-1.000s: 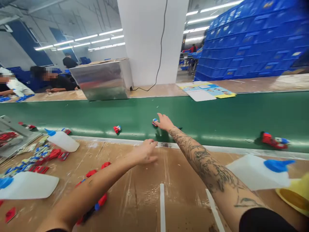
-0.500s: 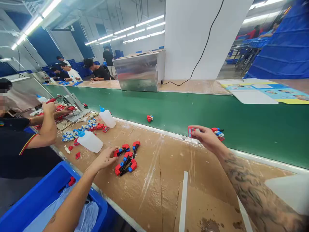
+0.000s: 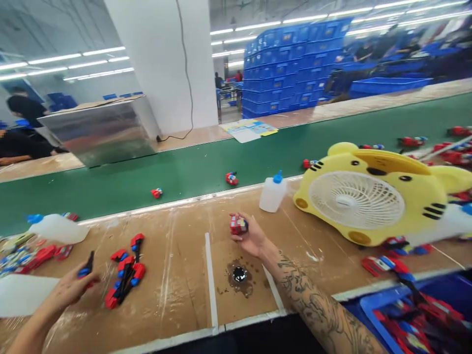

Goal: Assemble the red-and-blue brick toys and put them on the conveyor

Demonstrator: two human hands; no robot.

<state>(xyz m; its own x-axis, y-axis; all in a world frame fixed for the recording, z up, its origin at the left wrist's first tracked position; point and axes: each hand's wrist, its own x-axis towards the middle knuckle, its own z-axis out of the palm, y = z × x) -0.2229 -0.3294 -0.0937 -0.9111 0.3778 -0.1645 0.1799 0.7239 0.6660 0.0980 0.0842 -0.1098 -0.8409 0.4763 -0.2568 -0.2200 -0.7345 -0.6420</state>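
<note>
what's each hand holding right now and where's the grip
The right hand pinches a small red and blue toy piece at its fingertips. The left hand grips a black and blue toy part by its lower end.

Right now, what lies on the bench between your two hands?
In the head view, between the left hand and right hand lie a cluster of red-and-blue toy parts and a white strip on the brown bench.

Bare forearms, dark tattoos along right forearm (image 3: 317,309), no sleeves
</note>
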